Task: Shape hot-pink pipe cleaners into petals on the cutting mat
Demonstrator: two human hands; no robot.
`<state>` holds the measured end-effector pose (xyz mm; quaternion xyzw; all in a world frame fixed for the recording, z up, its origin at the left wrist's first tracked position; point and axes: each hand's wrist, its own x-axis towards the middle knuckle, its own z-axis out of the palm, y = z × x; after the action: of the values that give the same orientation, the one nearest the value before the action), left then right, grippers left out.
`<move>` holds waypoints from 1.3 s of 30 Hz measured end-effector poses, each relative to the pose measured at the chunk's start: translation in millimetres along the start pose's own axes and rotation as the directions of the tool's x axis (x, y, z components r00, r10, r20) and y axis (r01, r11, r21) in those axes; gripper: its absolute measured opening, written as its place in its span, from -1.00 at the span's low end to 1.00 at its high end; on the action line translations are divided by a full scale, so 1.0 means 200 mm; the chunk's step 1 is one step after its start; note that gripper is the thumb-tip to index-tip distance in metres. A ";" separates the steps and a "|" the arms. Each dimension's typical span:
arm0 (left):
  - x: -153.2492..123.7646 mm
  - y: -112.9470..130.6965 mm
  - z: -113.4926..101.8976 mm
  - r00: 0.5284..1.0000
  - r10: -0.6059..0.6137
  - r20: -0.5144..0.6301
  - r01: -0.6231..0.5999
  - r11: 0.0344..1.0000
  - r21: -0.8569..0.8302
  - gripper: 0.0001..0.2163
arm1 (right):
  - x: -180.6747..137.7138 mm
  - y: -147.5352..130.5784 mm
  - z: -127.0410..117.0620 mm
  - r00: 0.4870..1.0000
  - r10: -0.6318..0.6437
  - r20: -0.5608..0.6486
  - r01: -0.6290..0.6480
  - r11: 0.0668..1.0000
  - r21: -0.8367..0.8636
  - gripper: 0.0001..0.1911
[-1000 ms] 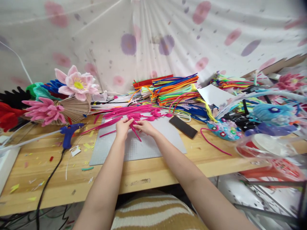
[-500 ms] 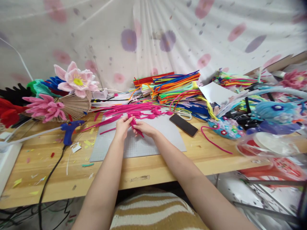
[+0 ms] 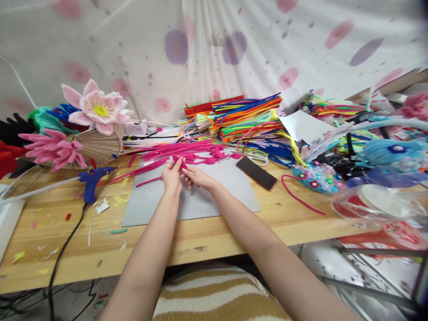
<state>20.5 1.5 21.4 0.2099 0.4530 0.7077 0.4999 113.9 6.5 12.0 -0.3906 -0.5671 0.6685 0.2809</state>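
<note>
Over the grey cutting mat (image 3: 227, 196), my left hand (image 3: 173, 174) pinches a magenta pipe cleaner piece (image 3: 182, 164) between thumb and fingers. My right hand (image 3: 197, 177) is closed on the same piece from the other side. Most of its shape is hidden by my fingers. Just beyond the hands lies a pile of magenta pipe cleaners (image 3: 177, 149), with several bent magenta shapes (image 3: 216, 155) at its right. One loose magenta stem (image 3: 149, 181) lies left of my left hand.
A phone (image 3: 257, 173) and white-handled scissors (image 3: 257, 157) lie to the right. On the left are a blue glue gun (image 3: 92, 183) with its cord, and pink fuzzy flowers (image 3: 96, 107). Bundles of coloured pipe cleaners (image 3: 247, 116) stand behind. A blue flowered piece (image 3: 317, 178) sits right.
The magenta piece has turned in my fingers; its pointed end no longer shows below my right hand. My hands have shifted slightly left, and the view has moved a little.
</note>
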 end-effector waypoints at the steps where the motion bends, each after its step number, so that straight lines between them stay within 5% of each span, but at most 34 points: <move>1: 0.00 0.00 0.00 1.000 0.006 0.001 -0.006 1.000 0.013 -0.83 | 0.00 0.00 0.00 1.000 0.015 -0.004 -0.015 1.000 -0.001 -0.74; 11: 0.06 0.10 -0.06 0.952 -0.184 0.243 0.098 0.940 0.328 -0.71 | -0.02 -0.01 -0.06 0.991 -0.079 0.111 0.073 0.996 0.057 -0.69; 17: 0.02 0.10 -0.10 0.914 -0.208 0.348 0.087 0.939 0.333 -0.66 | 0.00 0.01 -0.06 0.987 -0.104 0.120 0.102 0.994 0.025 -0.63; 20: 0.01 0.08 -0.09 0.930 -0.174 0.323 0.071 0.949 0.306 -0.68 | 0.00 0.01 -0.05 0.985 -0.113 0.128 0.108 0.993 0.046 -0.60; 24: -0.01 0.08 -0.05 0.959 -0.093 0.269 0.011 0.956 0.292 -0.72 | -0.02 0.00 -0.02 0.991 -0.116 0.062 0.102 0.977 0.186 -0.61; 33: -0.05 -0.01 -0.02 0.914 -0.146 0.378 0.071 0.976 0.206 -0.71 | 0.01 0.07 -0.02 0.988 -0.096 -0.124 0.134 0.927 0.350 -0.67; 39: -0.03 -0.05 -0.06 0.949 -0.161 0.269 0.105 0.972 0.211 -0.76 | -0.02 0.05 -0.13 0.999 0.009 0.043 -0.008 1.000 -0.008 -0.62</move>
<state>18.9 -7.3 8.2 0.3260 0.4564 0.5870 0.5838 138.8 15.7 0.9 -0.3796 -0.5740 0.6757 0.2643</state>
